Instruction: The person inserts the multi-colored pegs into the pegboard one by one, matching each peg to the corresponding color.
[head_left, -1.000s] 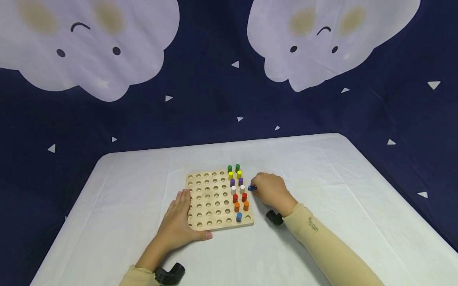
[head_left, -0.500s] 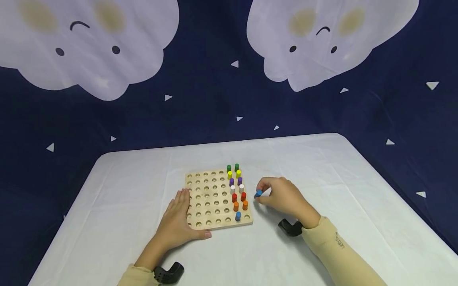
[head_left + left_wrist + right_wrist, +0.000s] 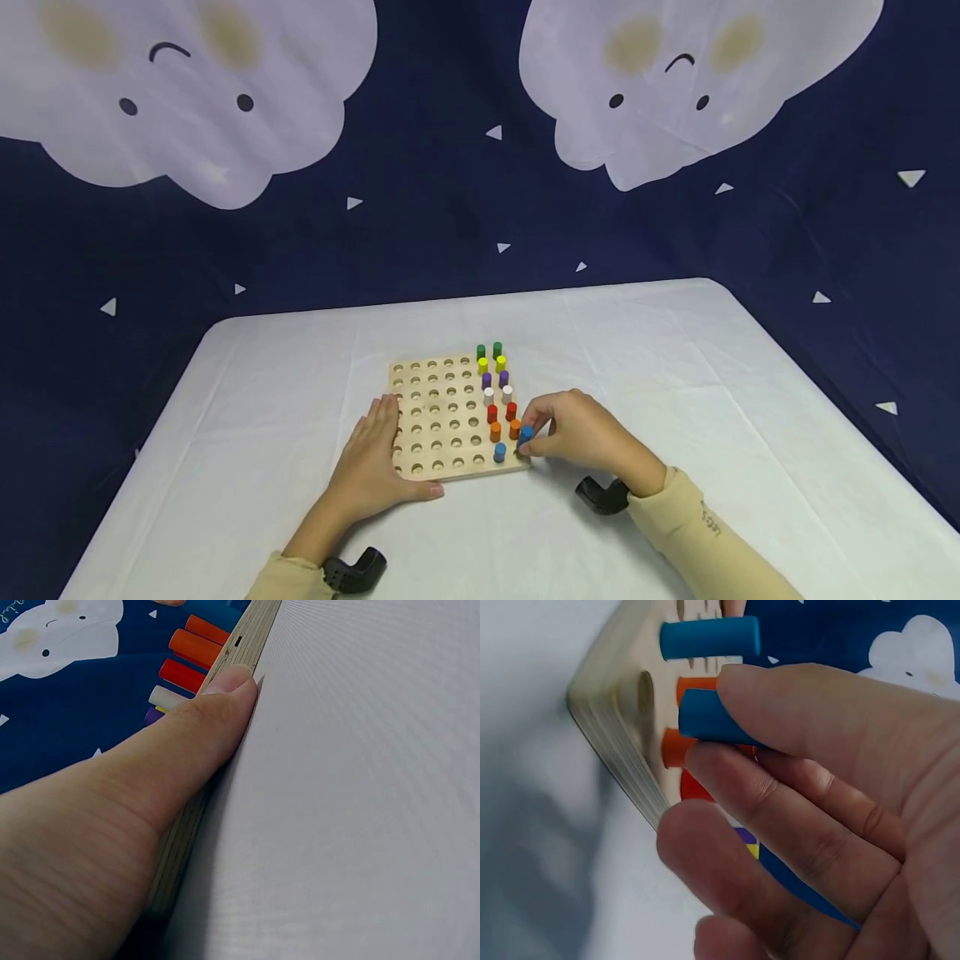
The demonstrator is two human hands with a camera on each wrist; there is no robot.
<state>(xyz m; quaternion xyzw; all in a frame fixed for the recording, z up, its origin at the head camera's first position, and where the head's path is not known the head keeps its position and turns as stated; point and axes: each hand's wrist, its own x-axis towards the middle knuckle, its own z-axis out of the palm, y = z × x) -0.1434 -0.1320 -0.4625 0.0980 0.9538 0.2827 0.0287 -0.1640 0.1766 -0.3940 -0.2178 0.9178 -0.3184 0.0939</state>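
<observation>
A wooden pegboard [image 3: 426, 417] lies flat in the head view, with pairs of coloured pegs upright in its two right-hand columns. My left hand [image 3: 371, 471] rests along its left side, fingers straight; the thumb [image 3: 214, 712] lies against the front edge. My right hand [image 3: 581, 429] pinches a blue peg [image 3: 705, 716] between thumb and fingers, over the board's front right corner. In the right wrist view the peg's end points toward the bare corner hole [image 3: 645, 694], short of it. Another blue peg [image 3: 499, 452] stands in the hole beside that corner.
Behind the blue peg stand orange [image 3: 496, 432], red [image 3: 492, 413], white [image 3: 489, 396], purple [image 3: 487, 380], yellow [image 3: 483, 365] and green pegs [image 3: 482, 352]. A white cloth [image 3: 675, 358] covers the table. A dark blue backdrop [image 3: 435, 208] with clouds hangs behind it.
My right hand drew back from beside the white pegs, tilted the blue peg toward upright, then brought it forward to the front right corner. My left hand stayed in place.
</observation>
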